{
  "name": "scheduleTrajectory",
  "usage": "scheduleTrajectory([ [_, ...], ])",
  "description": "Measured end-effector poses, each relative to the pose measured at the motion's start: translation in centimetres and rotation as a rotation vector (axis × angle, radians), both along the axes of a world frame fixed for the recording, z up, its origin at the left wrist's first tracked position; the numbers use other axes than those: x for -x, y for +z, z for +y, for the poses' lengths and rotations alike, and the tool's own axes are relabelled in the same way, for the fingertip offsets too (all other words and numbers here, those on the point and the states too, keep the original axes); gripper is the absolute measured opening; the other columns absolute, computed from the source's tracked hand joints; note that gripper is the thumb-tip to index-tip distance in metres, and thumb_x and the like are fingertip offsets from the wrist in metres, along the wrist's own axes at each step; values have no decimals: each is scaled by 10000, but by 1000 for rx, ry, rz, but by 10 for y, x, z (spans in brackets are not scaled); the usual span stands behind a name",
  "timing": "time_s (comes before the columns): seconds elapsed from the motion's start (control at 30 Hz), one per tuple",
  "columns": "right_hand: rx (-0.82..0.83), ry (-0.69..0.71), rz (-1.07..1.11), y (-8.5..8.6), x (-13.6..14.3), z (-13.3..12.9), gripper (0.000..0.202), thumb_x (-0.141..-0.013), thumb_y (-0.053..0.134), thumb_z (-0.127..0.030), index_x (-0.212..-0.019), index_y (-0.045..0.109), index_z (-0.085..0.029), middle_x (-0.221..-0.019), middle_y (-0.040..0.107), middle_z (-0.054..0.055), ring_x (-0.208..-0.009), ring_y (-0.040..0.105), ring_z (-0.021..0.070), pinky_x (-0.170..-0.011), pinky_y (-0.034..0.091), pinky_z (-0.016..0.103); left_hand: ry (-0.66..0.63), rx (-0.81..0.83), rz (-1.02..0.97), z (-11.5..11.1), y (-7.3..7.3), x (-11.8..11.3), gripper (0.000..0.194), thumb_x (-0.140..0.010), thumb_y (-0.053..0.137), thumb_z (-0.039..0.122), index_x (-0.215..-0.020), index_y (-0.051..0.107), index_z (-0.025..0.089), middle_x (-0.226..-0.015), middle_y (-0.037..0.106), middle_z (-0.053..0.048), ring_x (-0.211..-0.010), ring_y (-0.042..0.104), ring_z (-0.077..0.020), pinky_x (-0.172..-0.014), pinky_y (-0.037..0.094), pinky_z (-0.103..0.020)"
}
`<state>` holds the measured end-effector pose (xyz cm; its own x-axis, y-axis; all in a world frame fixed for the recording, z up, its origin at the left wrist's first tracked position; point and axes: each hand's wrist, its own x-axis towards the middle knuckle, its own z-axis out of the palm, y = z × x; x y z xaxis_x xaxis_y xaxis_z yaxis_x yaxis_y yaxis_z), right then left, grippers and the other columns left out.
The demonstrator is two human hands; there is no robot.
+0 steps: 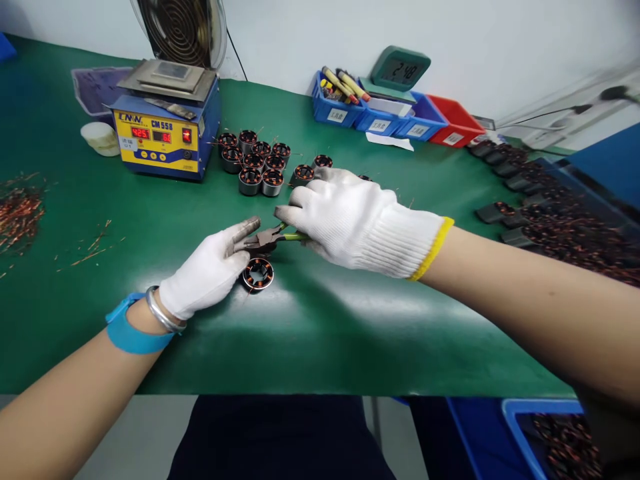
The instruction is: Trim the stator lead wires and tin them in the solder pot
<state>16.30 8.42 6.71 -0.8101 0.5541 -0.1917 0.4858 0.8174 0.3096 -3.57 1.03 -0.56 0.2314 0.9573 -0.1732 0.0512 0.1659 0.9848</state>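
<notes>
My right hand [345,220], in a white knit glove with a yellow cuff, is wrapped round the green handles of a pair of cutting pliers [267,238]. The jaws point left and reach between the fingers of my left hand [213,267], also gloved in white. That hand's thumb and fingers close on a dark motor stator [265,251], mostly hidden beneath the pliers. Just in front, a second stator [258,274] with copper windings and a shiny rim lies on the green mat [320,347]. The exact spot where the jaws bite is not visible.
Several wound stators [253,161] stand grouped beyond my hands, by a blue-and-yellow soldering station [163,137]. Copper wire clippings [20,213] lie at left. Tool bins [335,113], a clock [400,69] and a red bin [453,120] line the back. Dark wound parts [565,233] are heaped at right.
</notes>
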Motion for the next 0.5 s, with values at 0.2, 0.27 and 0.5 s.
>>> scheduleTrajectory([
  [0.2,4,-98,-45,5,7,-2,274,-868,571,-182,-1130,648,-156,-1057,637,114,-932,631,300,-758,454,440,-8,-7,0,1,0,0,736,-802,572,247,-1490,395,57,-1437,571,-167,-1400,466,-318,-1200,346,-487],
  [0.27,25,-154,-56,7,4,-3,311,-880,565,-222,-1180,634,-178,-1062,635,129,-883,649,313,-692,466,407,-6,8,-4,1,1,0,762,-788,586,227,-1499,373,55,-1445,562,-177,-1404,461,-313,-1199,348,-476],
  [0.5,232,-200,263,-5,-16,-53,502,-925,532,-340,-1401,470,-195,-1135,632,120,-963,626,258,-724,473,329,442,-142,104,10,-1,18,699,-755,645,221,-1425,477,115,-1515,479,-168,-1314,544,-339,-1165,397,-481],
])
